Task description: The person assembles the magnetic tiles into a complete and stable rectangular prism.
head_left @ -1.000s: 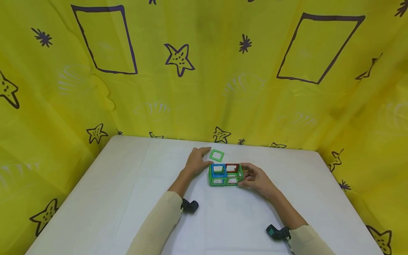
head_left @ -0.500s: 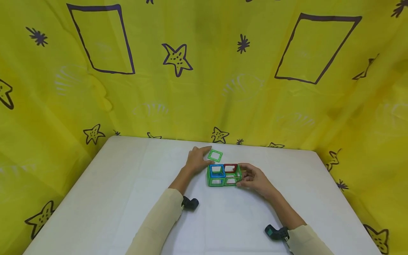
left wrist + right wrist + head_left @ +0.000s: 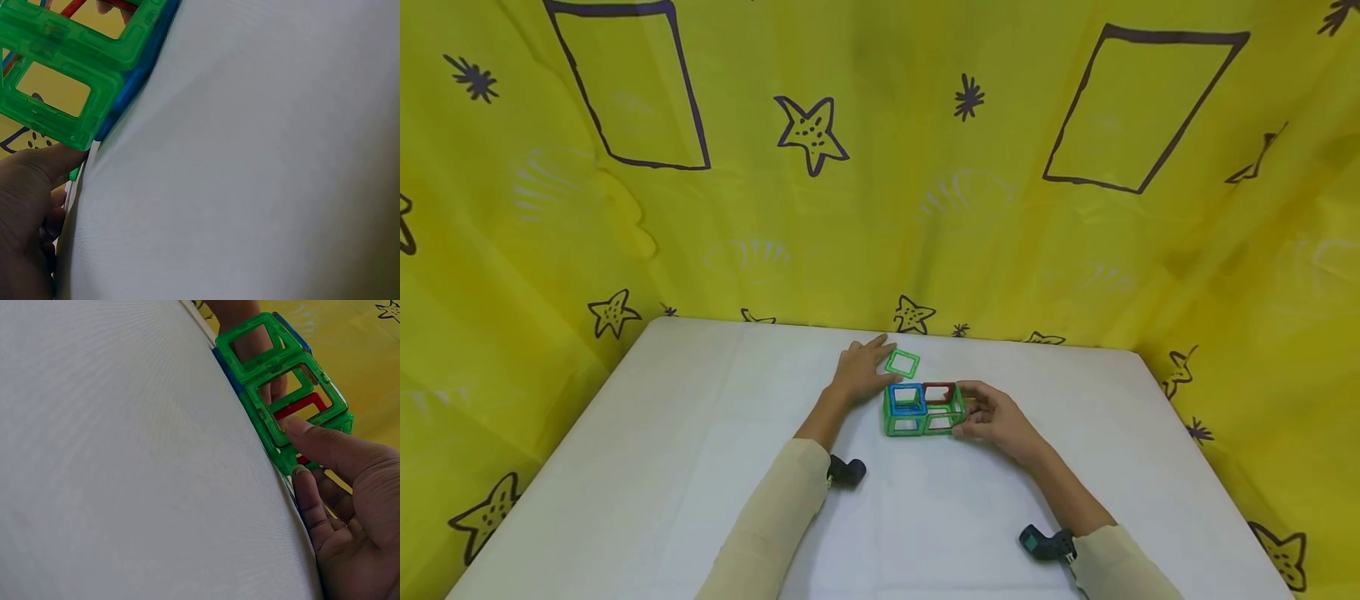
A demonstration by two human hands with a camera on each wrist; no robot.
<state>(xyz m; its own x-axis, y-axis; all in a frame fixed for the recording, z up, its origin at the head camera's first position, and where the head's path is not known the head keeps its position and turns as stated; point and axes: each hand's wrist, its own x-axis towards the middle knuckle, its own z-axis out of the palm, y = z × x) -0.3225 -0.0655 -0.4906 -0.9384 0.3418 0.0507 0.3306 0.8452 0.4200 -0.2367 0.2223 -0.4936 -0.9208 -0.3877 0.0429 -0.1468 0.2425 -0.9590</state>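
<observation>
A box-shaped structure of magnetic tiles (image 3: pixel 924 410) stands on the table, with green sides, a blue tile on its top left and a red tile at its back right. At its right end my right hand (image 3: pixel 1000 421) holds it; in the right wrist view the thumb (image 3: pixel 299 427) presses a green tile, other fingers curl beneath. My left hand (image 3: pixel 856 375) is behind the left end, fingers stretched along a loose green square tile (image 3: pixel 915 367) lying flat. Its thumb reaches between that tile and the structure. In the left wrist view those fingertips are mostly hidden.
A white table (image 3: pixel 737 500) lies under everything. Just beyond its back edge hangs a yellow curtain (image 3: pixel 880 208) printed with stars and shells, also along both sides. A small black camera is strapped to each wrist.
My left fingers have spread and reached a little farther along the loose green tile. The right hand keeps its hold on the structure. The head view has shifted slightly.
</observation>
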